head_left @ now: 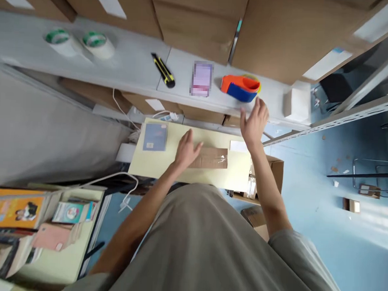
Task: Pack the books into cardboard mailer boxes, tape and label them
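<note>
My left hand (186, 150) hovers over the pale yellow table at the left end of a brown cardboard box (214, 158), thumb apart from the fingers; nothing shows in its grasp. Whether it touches the box I cannot tell. My right hand (255, 124) is raised at the front edge of the grey shelf, thumb and fingers spread. Just beyond its fingertips stands an orange and blue tape dispenser (239, 88); contact between them is unclear. Left of the dispenser lie a blurred-out purple item (201, 79) and a black and yellow utility knife (164, 70).
Two tape rolls (98, 45) stand on the shelf's left part, with large cartons (199, 25) behind. A white box (297, 103) sits at the shelf's right end. On the table (170, 172) lies a blue booklet (155, 136). Books (14, 210) are stacked lower left.
</note>
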`<state>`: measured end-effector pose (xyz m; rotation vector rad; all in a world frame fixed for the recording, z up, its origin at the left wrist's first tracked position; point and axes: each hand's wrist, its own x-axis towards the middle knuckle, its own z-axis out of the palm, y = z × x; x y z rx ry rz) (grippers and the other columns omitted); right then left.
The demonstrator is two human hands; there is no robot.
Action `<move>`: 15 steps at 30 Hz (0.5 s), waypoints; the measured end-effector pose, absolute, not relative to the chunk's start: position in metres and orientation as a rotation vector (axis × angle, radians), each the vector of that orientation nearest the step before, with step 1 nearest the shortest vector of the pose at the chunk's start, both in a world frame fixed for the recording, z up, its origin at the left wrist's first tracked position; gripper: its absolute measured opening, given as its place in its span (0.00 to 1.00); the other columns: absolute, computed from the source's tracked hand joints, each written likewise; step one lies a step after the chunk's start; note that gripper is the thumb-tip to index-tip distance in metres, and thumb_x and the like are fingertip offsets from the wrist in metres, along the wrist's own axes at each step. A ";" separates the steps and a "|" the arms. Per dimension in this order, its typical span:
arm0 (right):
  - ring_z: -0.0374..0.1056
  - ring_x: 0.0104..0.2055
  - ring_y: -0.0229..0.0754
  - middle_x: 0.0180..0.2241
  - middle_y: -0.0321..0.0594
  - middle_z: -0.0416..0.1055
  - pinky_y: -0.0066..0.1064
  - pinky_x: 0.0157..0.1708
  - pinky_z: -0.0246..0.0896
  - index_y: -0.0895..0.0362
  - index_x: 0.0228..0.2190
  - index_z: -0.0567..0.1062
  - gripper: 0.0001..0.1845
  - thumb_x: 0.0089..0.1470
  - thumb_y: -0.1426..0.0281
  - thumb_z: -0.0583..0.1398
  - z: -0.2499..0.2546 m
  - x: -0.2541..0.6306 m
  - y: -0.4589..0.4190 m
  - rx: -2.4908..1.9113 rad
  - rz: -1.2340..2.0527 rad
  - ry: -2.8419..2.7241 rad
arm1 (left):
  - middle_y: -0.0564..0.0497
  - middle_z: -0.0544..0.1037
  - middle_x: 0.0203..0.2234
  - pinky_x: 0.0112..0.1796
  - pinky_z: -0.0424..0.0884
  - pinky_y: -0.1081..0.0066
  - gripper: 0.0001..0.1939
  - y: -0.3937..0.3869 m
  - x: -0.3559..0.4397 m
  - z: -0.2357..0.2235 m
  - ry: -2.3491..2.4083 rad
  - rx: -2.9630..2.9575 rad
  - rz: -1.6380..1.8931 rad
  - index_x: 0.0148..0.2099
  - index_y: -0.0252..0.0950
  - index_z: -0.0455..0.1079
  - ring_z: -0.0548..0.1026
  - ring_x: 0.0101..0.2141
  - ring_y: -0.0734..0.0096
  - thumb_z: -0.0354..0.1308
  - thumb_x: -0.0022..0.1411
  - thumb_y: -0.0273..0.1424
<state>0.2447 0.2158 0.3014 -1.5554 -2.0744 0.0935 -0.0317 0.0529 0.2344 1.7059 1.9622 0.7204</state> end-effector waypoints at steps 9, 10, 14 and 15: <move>0.76 0.69 0.75 0.72 0.79 0.72 0.60 0.67 0.74 0.74 0.78 0.65 0.62 0.69 0.33 0.61 0.182 0.199 0.008 -2.127 0.952 -1.639 | 0.40 0.89 0.41 0.45 0.72 0.63 0.23 -0.034 -0.016 0.201 2.189 1.113 0.370 0.47 0.41 0.79 0.85 0.46 0.47 0.65 0.75 0.56; 0.78 0.67 0.72 0.69 0.75 0.76 0.57 0.66 0.75 0.73 0.77 0.67 0.62 0.68 0.34 0.62 0.177 0.200 0.007 -2.124 0.971 -1.571 | 0.40 0.88 0.40 0.43 0.69 0.64 0.22 -0.029 -0.014 0.202 2.207 1.114 0.363 0.43 0.41 0.79 0.85 0.45 0.47 0.66 0.75 0.56; 0.82 0.58 0.62 0.53 0.59 0.88 0.47 0.59 0.78 0.69 0.67 0.82 0.54 0.69 0.33 0.58 0.173 0.224 0.017 -1.912 1.150 -1.355 | 0.47 0.81 0.29 0.37 0.61 0.65 0.25 -0.011 -0.028 0.201 2.148 1.152 0.398 0.30 0.41 0.73 0.78 0.35 0.57 0.64 0.76 0.51; 0.82 0.59 0.62 0.53 0.58 0.89 0.47 0.59 0.79 0.68 0.64 0.84 0.53 0.68 0.33 0.57 0.176 0.230 0.019 -1.858 1.180 -1.331 | 0.49 0.79 0.27 0.36 0.60 0.65 0.25 -0.008 -0.034 0.200 2.120 1.156 0.421 0.29 0.40 0.72 0.76 0.33 0.60 0.63 0.76 0.49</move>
